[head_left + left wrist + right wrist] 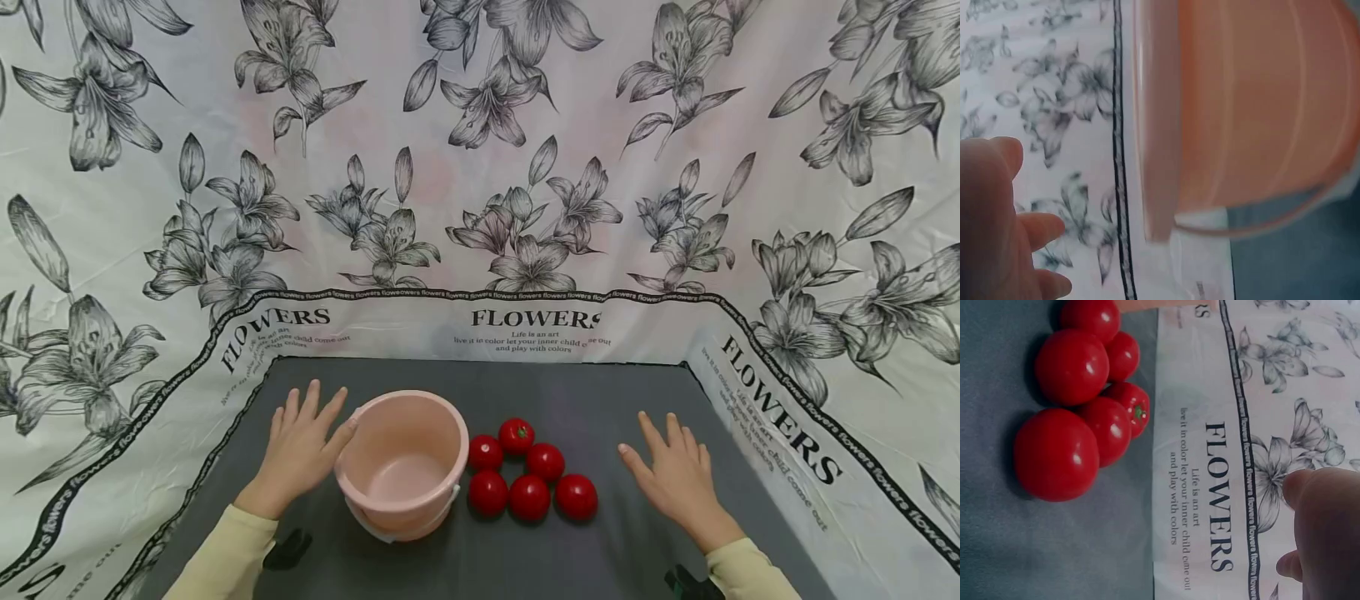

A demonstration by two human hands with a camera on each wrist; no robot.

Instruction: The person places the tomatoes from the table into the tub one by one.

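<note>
"Head view, quick. Nearest stuff?"

"Two pale yellow sleeves, (225, 557) low in frame, hands reaching out from them. Left hand (302, 454) is over the left side, fingers straight and spread wide. Right hand (675, 479) same deal on the right: fingers extended, thumb well apart from them."

"Left one touching the bucket?"

"Can't tell from where I'm standing. Thumb's right by the rim; the left wrist view doesn't settle it."

"Bucket details?"

"Pink plastic bucket, (405, 523) upright on the dark grey tabletop, (581, 396) white handle (448, 508) hanging down its near side."

"And the red things?"

"Six tomatoes, (529, 497) clustered just right of the bucket, between it and the right hand. Three along the near edge, the others behind; the farthest shows a green stem scar. Right wrist view has five in sight, bunched together. Right hand's clear of them."

"Back?"

"White sheet (420, 325) beyond the table and up both sides: black line-drawn lilies, 'FLOWERS' lettering, dark border strip."
</note>
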